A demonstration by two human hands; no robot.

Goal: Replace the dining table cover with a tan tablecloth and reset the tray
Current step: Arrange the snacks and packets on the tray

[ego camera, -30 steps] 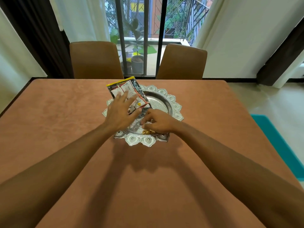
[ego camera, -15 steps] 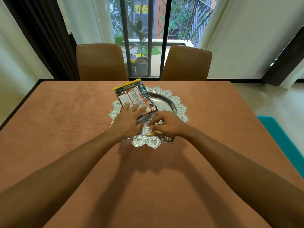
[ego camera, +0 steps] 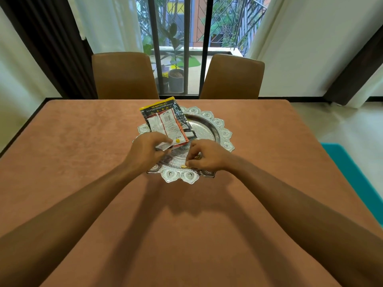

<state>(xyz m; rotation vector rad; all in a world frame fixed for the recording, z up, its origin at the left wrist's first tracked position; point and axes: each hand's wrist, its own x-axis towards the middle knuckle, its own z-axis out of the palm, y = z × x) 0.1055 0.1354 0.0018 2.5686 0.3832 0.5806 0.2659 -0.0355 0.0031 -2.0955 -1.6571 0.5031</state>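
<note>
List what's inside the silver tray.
Snack packets lie across the far-left side of the tray, overhanging the rim, near end gripped by the left hand. A small gold piece shows beside the right hand, which covers whatever else lies beneath.

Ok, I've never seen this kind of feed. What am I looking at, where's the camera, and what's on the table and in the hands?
There is no machine: a person works with two bare hands, and the one camera sits on their head, looking forward and down. A tan tablecloth covers the table, with an ornate silver tray on it and two chairs beyond. The left hand grips the near end of a snack packet resting over the tray's left side. The right hand is curled over the tray's near part beside a small gold piece; whether its grip holds anything I cannot tell.
</note>
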